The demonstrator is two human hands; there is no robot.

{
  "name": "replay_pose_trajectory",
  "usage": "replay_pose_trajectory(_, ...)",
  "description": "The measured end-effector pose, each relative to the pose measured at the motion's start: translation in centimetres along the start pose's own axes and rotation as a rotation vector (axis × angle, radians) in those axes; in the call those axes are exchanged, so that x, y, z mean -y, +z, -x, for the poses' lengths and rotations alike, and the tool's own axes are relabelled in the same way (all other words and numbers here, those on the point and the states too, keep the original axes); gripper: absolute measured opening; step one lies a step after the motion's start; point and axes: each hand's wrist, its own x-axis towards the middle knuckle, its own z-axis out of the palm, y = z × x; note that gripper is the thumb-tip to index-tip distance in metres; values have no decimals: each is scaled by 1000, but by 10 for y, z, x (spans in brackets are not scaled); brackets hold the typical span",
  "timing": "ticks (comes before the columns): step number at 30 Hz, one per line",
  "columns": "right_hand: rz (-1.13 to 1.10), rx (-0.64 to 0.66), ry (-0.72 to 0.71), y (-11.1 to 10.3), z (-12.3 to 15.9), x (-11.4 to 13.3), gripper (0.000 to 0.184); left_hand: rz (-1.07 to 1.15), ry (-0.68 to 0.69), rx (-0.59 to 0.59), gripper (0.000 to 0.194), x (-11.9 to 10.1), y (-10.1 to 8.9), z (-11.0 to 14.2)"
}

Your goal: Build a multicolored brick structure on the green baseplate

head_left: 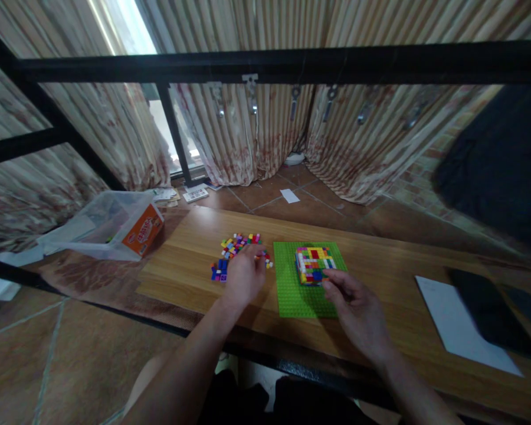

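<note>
A green baseplate (292,289) lies on a wooden board (186,260). On its far right part stands a small block of multicoloured bricks (313,264). A heap of loose coloured bricks (234,248) lies just left of the plate. My left hand (244,276) rests over the near right side of that heap, fingers curled down onto the bricks; what they hold is hidden. My right hand (356,310) sits at the plate's near right corner, fingers pinched together right against the front edge of the brick block.
A clear plastic bag with an orange box (144,233) lies at the left. A white sheet (462,327) and a dark flat object (487,310) lie at the right. A black metal frame (265,65) crosses above; curtains hang behind.
</note>
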Motion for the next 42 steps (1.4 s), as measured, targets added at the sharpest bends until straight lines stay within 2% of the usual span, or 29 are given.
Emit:
replay_pose_trajectory(5, -211, 35, 138, 9, 3, 6, 36, 349, 160, 221, 25, -37, 31, 32)
replay_pose_trajectory(7, -301, 43, 181, 12, 3, 9, 37, 432, 171, 249, 25, -44, 37, 39)
replay_pose_trajectory(12, -383, 60, 251, 14, 3, 11, 40, 534, 122, 265, 11, -43, 39, 35)
replay_pose_trajectory(20, -395, 116, 210, 13, -1, 14, 41, 706, 56, 356, 8, -41, 34, 25)
replay_pose_trajectory(23, -389, 101, 190, 11, -4, 15, 45, 615, 89, 337, 6, -40, 34, 23)
replay_pose_trajectory(27, -395, -51, 173, 6, -10, 11, 46, 351, 137, 249, 6, -38, 40, 20)
replay_pose_trajectory(34, -441, -148, 151, 2, -20, 5, 38, -25, 213, 231, 12, -36, 41, 17)
replay_pose_trajectory(39, -244, -174, 44, -7, -20, 2, 27, -127, 238, 244, 12, -36, 37, 16)
replay_pose_trajectory(42, 12, -102, -153, -8, -15, 0, 18, -136, 254, 262, 13, -38, 37, 16)
